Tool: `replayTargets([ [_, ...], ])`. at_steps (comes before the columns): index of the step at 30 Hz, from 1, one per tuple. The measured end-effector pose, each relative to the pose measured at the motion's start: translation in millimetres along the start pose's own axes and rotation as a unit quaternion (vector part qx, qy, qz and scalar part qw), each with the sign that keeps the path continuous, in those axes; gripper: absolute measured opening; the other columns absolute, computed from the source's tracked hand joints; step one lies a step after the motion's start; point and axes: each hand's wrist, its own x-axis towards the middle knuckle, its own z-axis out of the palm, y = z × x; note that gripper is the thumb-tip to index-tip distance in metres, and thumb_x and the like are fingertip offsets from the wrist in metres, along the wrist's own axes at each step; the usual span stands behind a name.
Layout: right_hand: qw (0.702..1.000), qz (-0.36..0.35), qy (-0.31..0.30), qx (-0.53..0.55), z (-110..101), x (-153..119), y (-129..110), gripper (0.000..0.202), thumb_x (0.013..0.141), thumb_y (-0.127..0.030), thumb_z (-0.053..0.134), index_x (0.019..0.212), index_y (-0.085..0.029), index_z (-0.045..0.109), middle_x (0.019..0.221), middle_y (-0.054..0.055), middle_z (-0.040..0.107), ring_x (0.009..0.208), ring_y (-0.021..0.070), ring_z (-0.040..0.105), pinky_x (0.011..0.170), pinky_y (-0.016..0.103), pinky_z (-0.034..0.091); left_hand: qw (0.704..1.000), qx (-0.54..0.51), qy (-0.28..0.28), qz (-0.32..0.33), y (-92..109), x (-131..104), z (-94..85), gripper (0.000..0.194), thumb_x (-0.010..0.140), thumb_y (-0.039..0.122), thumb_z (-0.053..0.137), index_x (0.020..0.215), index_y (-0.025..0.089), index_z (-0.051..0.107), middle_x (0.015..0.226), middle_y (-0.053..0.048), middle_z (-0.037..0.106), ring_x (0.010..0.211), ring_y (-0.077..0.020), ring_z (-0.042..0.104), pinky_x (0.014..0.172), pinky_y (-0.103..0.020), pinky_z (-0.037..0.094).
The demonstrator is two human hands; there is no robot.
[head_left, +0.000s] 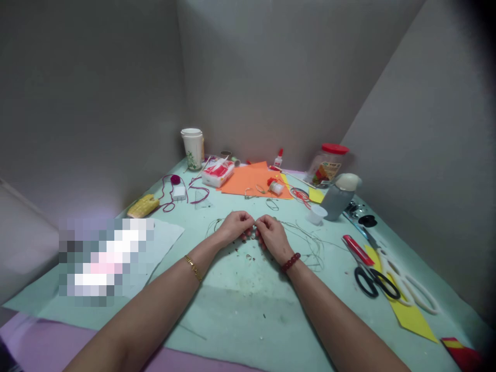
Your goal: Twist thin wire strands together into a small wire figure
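My left hand (pixel 237 227) and my right hand (pixel 271 235) meet near the middle of the green-covered table, fingertips almost touching. Both pinch a thin greenish cord between them; the exact grip point is very small. Loops of the same cord (pixel 310 243) spread out to the right of my right hand, and a few strands lie left of my left hand. Small beads or bits (pixel 249 257) are scattered on the table just below my fingers. A gold bracelet sits on my left wrist, a dark red beaded one on my right.
Black-handled scissors (pixel 375 283), white-handled scissors (pixel 406 289) and a red cutter (pixel 358 250) lie at the right. A small clear cup (pixel 316 214) and a grey bottle (pixel 339 199) stand behind them. Orange sheets (pixel 248 178), a tissue pack (pixel 217 173) and a white cup (pixel 192 150) are at the back.
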Motion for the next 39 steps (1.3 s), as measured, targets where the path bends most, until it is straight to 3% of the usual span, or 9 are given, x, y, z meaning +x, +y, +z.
replayTargets([
  [13,0.999,0.011,-0.023,0.019,-2.6,2.8,0.3,0.019,0.079,-0.033,0.049,0.065,-0.021,0.048,0.052,-0.005,0.053,0.036,0.0088,0.043,0.033,0.020,0.033,1.000,-0.009,0.010,-0.022,4.2,-1.1,0.6,0.016,0.076,0.028,0.062,0.074,0.014,0.057,0.061,-0.002,0.059,0.050,-0.0091,0.054,0.043,-0.020,0.045],
  [24,1.000,-0.001,-0.020,-0.009,-0.8,4.8,1.8,0.017,0.078,-0.028,0.046,0.063,-0.021,0.047,0.051,-0.004,0.054,0.037,0.0086,0.043,0.034,0.019,0.032,1.000,0.023,0.014,-0.015,0.9,0.0,2.0,0.012,0.079,0.025,0.056,0.073,0.014,0.055,0.058,0.000,0.055,0.047,-0.0082,0.051,0.042,-0.019,0.043],
  [30,0.999,0.025,-0.030,0.032,-2.6,2.5,0.0,0.017,0.079,-0.031,0.049,0.066,-0.020,0.049,0.054,-0.004,0.055,0.037,0.0079,0.044,0.033,0.018,0.033,1.000,0.013,0.019,-0.009,5.7,-4.7,2.7,0.015,0.079,0.029,0.056,0.074,0.016,0.051,0.057,0.000,0.054,0.050,-0.0092,0.053,0.044,-0.018,0.043],
  [39,0.996,0.071,-0.047,0.031,-6.6,-6.4,-8.4,0.014,0.079,-0.029,0.049,0.069,-0.019,0.051,0.055,-0.004,0.055,0.036,0.0071,0.045,0.031,0.017,0.034,0.988,0.142,0.019,0.052,1.6,-13.3,3.0,0.015,0.072,0.026,0.057,0.084,0.017,0.058,0.062,0.003,0.057,0.047,-0.0069,0.048,0.044,-0.017,0.037],
])
